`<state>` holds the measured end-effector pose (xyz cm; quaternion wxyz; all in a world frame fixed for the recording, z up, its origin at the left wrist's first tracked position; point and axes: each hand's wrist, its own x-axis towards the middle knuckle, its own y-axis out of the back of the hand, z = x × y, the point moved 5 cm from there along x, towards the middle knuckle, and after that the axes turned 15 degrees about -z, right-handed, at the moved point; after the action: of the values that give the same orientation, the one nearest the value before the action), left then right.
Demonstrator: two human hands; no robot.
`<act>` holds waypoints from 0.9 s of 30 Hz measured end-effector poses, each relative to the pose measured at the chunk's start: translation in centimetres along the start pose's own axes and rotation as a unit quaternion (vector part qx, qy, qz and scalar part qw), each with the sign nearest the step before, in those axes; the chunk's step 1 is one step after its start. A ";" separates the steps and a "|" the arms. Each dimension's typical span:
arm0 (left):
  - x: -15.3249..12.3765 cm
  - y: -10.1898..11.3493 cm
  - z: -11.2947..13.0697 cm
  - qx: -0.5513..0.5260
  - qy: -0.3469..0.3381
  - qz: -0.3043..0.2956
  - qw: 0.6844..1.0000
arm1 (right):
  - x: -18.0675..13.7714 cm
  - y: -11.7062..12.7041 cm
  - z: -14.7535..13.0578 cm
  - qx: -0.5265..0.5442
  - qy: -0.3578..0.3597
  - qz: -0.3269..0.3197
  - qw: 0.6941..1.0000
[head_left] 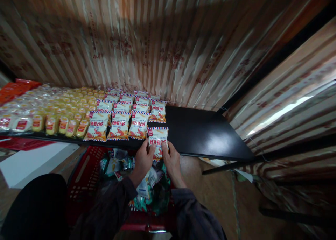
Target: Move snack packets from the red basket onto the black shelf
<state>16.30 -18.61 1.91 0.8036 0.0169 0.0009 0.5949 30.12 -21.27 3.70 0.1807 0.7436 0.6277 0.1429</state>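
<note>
Between my two hands, at the front edge of a black shelf (199, 128), is an upright snack bag (157, 136) with a striped top edge and red lettering. My left hand (144, 159) grips its left side, thumb on the front. On the right side my right hand (172, 161) holds it the same way. Matching snack bags stand in rows just behind and to the left, the nearest being a bag (139, 124) at the front and another bag (158, 111) further back. Below my forearms, a red basket (84, 173) contains more bags, some with green packaging.
Yellow wrapped cakes (76, 107) fill the shelf's left part, beside pale wrapped ones and orange packs (18, 89). Striped plastic sheeting (157, 40) hangs behind. A black metal post (275, 54) slants up at the right. A white box (39, 163) lies below left.
</note>
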 end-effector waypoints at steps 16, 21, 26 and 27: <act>1.7 -1.4 1.4 0.159 -0.059 0.022 0.985 | 2.9 1.4 1.3 -0.004 0.011 0.024 1.000; 2.0 -2.1 1.9 0.239 -0.088 0.008 0.967 | 3.8 1.7 1.5 -0.003 0.022 0.028 0.999; 2.8 -2.7 1.2 0.298 -0.116 -0.003 0.948 | 4.9 2.1 1.9 0.000 0.043 0.038 0.998; 3.0 -2.8 1.0 0.305 -0.117 -0.006 0.945 | 5.2 2.1 2.0 -0.001 0.046 0.037 0.998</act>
<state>19.90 -16.58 2.85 0.7579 0.3302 0.0885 0.5556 33.74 -16.67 2.73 0.1465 0.7590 0.6070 0.1844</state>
